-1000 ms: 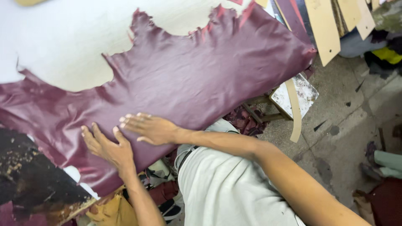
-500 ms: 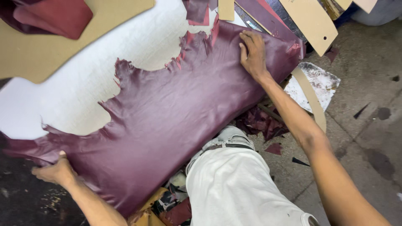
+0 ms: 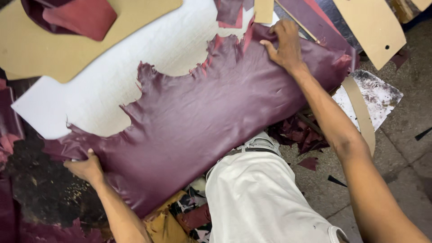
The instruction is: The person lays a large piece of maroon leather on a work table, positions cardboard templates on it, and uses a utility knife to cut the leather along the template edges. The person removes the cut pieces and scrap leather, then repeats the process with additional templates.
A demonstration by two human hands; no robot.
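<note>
Here, a maroon leather hide [image 3: 202, 121] is spread flat across the white worktop [image 3: 112, 76], stretched between two hands so that it lies smooth. Its 8 o'clock edge is gripped by the closed fingers of the left hand [image 3: 85, 167]. Its 1 o'clock corner is pressed down by the right hand [image 3: 282, 42], fingers spread flat. Tan card templates [image 3: 373, 27] lie at 1 o'clock.

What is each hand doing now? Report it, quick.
Left hand: gripping the maroon leather hide at its left edge.
Right hand: open, pressed flat on the hide's far edge.
</note>
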